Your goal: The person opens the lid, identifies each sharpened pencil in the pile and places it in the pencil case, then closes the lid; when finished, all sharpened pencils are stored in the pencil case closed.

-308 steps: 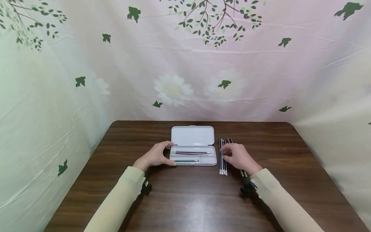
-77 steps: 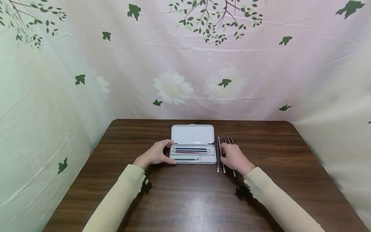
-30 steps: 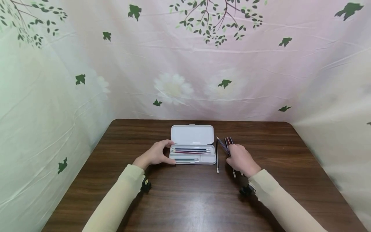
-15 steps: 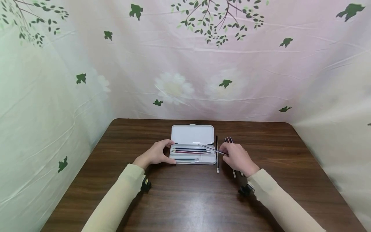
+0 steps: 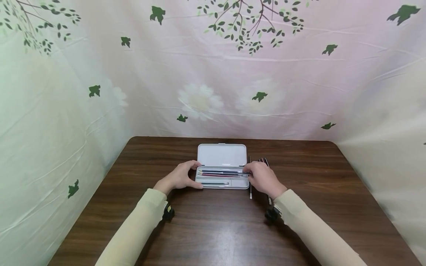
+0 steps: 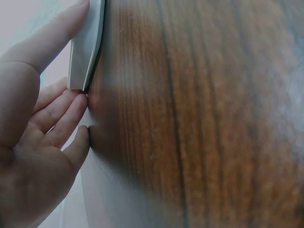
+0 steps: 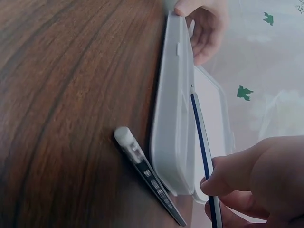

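A white pencil case [image 5: 239, 182] lies with its lid [image 5: 222, 155] raised. My left hand [image 5: 179, 176] holds its left end, thumb at the front corner and fingers at the back; the left wrist view shows the thumb [image 6: 52, 38] along the case's side. Over the case's right end, my right hand [image 5: 264, 179] pinches a dark blue and silver pencil [image 7: 203, 137] between thumb and fingers, its tip pointing left over the rear compartment. Several pencils [image 5: 217, 174] lie in that compartment. A greenish pencil [image 5: 214, 183] lies in the front one.
A black pencil [image 7: 159, 190] with a white eraser lies on the brown table [image 5: 206, 229] right beside the case. More pencils [image 5: 263, 160] lie further right, partly hidden under my right hand. A patterned cloth [image 5: 219, 66] hangs behind the table and along both sides.
My right hand has lifted the pencil off the table, swung its tip leftward and carried it over the case. My left hand keeps its place. Earlier, more pencils lay on the table.
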